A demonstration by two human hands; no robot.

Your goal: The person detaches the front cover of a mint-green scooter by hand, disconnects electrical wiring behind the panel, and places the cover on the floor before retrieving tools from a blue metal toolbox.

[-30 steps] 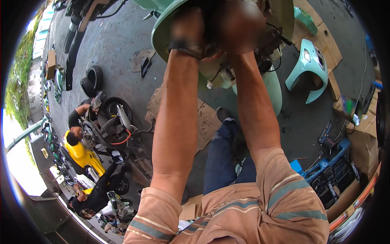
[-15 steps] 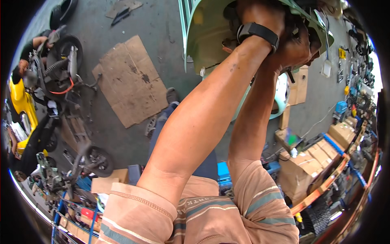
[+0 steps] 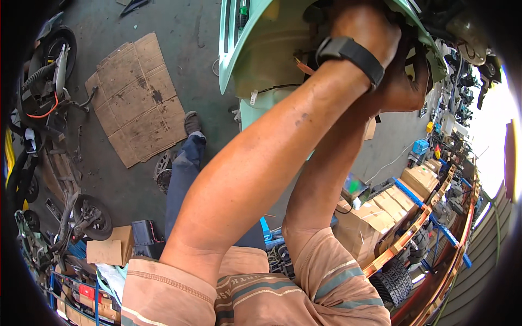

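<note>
Both my arms reach up into a mint-green curved body shell (image 3: 266,57), apparently from a scooter. My left hand (image 3: 363,27), with a black band at the wrist, is deep inside it; its fingers are hidden in shadow. Close beside it, my right hand (image 3: 406,81) is at the shell's right inner side, its visible fingers bent around something dark that I cannot make out. A short orange-brown piece (image 3: 304,67) sticks out near my left wrist. Below it, a white connector (image 3: 254,98) hangs on a dark wire. A screwdriver with a green handle (image 3: 243,17) lies at the shell's left edge.
A stained cardboard sheet (image 3: 138,100) lies on the grey floor to the left. Stripped scooter frames with wheels (image 3: 92,217) stand beyond it. Boxes (image 3: 364,225) and an orange-blue rack (image 3: 429,223) line the lower right. My shoe (image 3: 192,124) is near the cardboard.
The view has swung to the right, so the cardboard and scooters sit further left. Both hands stay inside the shell, my right hand now more in shadow with its fingers bent.
</note>
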